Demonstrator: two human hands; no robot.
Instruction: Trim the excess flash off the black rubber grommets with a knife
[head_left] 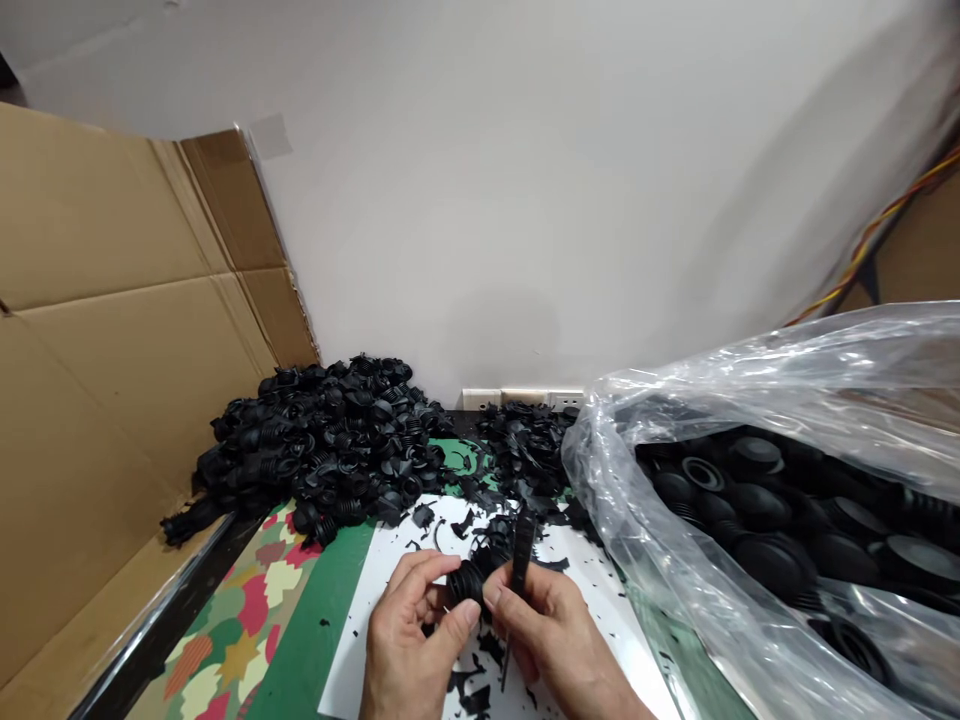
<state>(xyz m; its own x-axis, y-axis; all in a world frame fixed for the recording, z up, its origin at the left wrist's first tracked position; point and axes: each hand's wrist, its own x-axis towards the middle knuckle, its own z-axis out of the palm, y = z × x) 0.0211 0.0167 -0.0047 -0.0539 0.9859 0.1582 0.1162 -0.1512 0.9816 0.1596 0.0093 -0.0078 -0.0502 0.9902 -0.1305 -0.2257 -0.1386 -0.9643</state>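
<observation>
A black ribbed rubber bellows (466,583) is pinched between the thumb and fingers of my left hand (416,640), above a white sheet (356,630). My right hand (555,630) is closed around a slim black tool (523,545), whose thin end points down toward the sheet; its exact kind is not clear. The right thumb and forefinger meet at the right side of the bellows, touching it or very close. Torn black rubber scraps (475,700) lie under and around both hands. Behind the fingers, more black pieces sit partly hidden.
To the left rises a heap of black ribbed bellows (337,440), beside a cardboard box wall (142,380). A smaller pile of scraps (529,440) lies at the back by wall sockets (484,399). On the right, a clear plastic bag (615,480) holds many black rubber parts (757,500).
</observation>
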